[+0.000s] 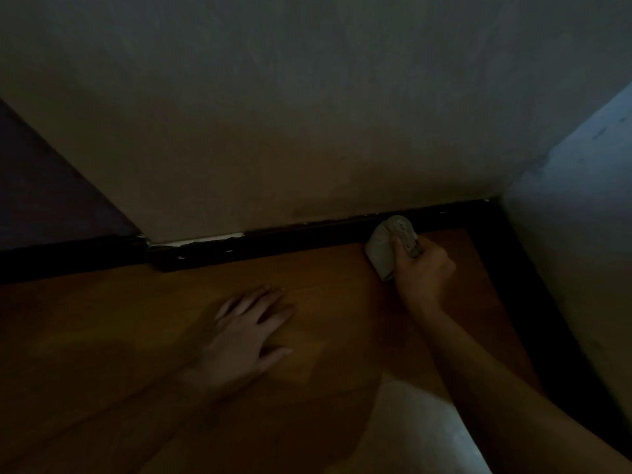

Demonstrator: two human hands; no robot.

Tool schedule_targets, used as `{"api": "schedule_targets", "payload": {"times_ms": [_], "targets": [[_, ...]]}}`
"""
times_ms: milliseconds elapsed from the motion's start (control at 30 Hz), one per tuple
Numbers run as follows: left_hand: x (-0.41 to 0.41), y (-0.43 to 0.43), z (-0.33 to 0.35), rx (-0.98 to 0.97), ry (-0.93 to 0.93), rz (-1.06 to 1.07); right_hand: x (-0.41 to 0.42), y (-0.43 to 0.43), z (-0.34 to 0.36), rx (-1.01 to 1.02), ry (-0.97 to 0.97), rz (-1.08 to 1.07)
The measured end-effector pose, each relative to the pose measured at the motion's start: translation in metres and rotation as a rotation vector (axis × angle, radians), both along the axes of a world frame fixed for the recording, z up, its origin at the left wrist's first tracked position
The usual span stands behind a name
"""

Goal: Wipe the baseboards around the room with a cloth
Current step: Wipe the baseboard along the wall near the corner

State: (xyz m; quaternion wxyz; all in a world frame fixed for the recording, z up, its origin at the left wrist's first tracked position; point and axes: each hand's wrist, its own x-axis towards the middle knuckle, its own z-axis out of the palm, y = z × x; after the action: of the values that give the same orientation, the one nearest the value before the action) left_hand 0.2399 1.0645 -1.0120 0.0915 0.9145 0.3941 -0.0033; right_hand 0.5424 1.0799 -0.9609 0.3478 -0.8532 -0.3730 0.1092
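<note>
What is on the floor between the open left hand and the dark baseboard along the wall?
Nothing: in the head view, only bare orange-brown wooden floor separates the left hand from the dark baseboard.

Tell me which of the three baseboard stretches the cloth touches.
The middle baseboard, under the pale wall: the right hand holds the cloth against it. The left baseboard and the right baseboard are untouched.
</note>
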Motion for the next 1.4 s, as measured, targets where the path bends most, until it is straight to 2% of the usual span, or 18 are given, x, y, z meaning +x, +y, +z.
{"api": "schedule_targets", "payload": {"times_ms": [100,300,467,667,900,1067,1133,1267,1400], "targets": [[0.000,0.000,0.001,0.003,-0.001,-0.003,-0.008,0.002,0.000,-0.010,-0.014,0.065],[-0.001,-0.001,-0.004,0.014,-0.017,0.006,0.002,0.000,0.002,-0.012,0.012,-0.071],[-0.002,0.001,-0.008,0.050,-0.010,-0.012,-0.018,0.001,-0.005,-0.003,0.010,0.080],[-0.004,-0.003,-0.010,0.059,-0.023,-0.018,-0.019,-0.001,0.001,-0.017,-0.018,-0.025],[-0.022,-0.006,-0.012,0.021,0.001,-0.046,-0.074,0.004,-0.007,-0.023,-0.036,0.113],[-0.023,-0.005,-0.005,0.061,0.011,-0.082,-0.115,0.009,0.003,-0.026,-0.139,0.443],[-0.024,-0.006,0.000,0.042,0.015,-0.095,-0.126,0.015,0.009,-0.058,-0.146,0.491],[-0.025,-0.003,0.001,0.030,0.039,-0.110,-0.118,0.016,0.005,-0.092,-0.162,0.484],[-0.021,0.000,0.000,0.050,0.064,-0.106,-0.087,0.008,-0.003,-0.085,-0.097,0.314]]}}
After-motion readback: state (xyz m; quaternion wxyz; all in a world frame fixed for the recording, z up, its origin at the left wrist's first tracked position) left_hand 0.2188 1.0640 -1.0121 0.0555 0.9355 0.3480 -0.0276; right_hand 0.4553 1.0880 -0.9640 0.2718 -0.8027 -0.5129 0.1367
